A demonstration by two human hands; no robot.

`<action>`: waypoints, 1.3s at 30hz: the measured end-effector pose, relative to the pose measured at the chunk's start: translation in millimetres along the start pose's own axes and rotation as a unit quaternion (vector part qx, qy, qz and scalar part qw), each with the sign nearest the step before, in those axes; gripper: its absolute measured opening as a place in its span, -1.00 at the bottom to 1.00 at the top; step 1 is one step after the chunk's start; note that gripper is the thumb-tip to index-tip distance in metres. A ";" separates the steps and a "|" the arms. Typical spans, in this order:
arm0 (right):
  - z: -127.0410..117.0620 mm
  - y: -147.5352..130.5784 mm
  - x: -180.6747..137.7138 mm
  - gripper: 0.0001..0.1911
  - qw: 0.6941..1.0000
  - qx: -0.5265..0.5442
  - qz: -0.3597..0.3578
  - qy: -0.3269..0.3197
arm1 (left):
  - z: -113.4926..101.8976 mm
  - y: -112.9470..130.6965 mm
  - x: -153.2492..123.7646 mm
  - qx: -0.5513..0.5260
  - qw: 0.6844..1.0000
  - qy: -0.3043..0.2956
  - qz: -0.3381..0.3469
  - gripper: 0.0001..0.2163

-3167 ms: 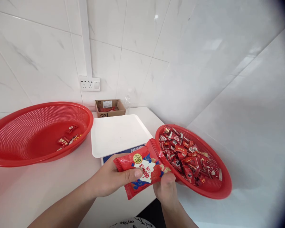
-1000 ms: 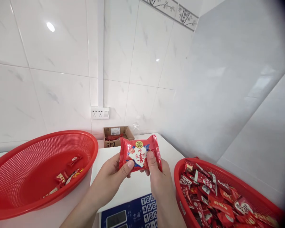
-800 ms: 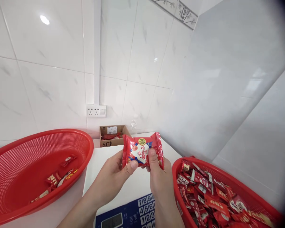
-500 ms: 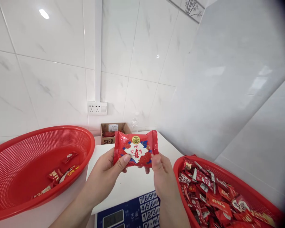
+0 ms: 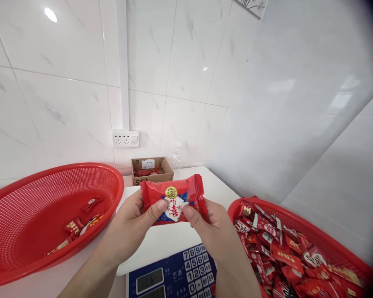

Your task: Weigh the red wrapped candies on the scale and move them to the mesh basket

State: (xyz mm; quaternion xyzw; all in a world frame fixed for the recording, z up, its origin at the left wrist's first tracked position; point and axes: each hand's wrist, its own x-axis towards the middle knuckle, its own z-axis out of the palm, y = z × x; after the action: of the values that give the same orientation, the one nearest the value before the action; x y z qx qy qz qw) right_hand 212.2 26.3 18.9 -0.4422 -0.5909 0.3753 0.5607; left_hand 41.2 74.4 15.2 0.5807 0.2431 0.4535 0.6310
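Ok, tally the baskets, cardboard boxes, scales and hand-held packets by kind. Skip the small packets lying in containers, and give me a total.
Red baskets: 2
Cardboard box: 1
Scale: 1
Held packet: 1
Total: 5

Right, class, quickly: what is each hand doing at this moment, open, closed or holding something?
Left hand: closed, holding the left side of the red packet.
Right hand: closed, holding the right side of the same packet.
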 end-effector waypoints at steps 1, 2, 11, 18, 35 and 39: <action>-1.3 -0.6 -1.3 -0.62 0.999 0.025 0.004 -0.022 | 0.2 1.0 -0.8 -0.005 1.000 0.008 -0.003 -0.64; -2.6 -1.1 -2.7 -0.58 0.998 0.053 0.005 -0.036 | 0.7 2.1 -1.7 -0.008 1.000 0.015 -0.002 -0.65; 5.0 -6.8 -6.4 -0.72 0.988 0.140 0.041 0.048 | 6.7 1.4 -7.0 0.032 0.999 0.000 -0.006 -0.66; 8.1 -4.9 -6.9 -0.81 0.991 0.103 -0.015 0.085 | 8.6 2.6 -10.3 0.083 0.996 -0.030 0.018 -0.61; 9.8 -4.8 -6.7 -0.66 0.996 0.092 0.008 0.014 | 12.4 -1.9 -8.7 -0.018 0.995 0.086 0.037 -0.75; 11.0 -7.4 -7.9 -0.68 0.997 0.076 0.013 0.032 | 14.8 0.3 -11.4 -0.009 0.994 0.102 0.024 -0.72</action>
State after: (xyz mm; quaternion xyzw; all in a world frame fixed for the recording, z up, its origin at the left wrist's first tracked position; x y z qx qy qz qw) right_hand 200.4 17.0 22.3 -0.4181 -0.5365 0.4122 0.6062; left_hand 48.1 57.0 16.0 0.5314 0.2883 0.5278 0.5966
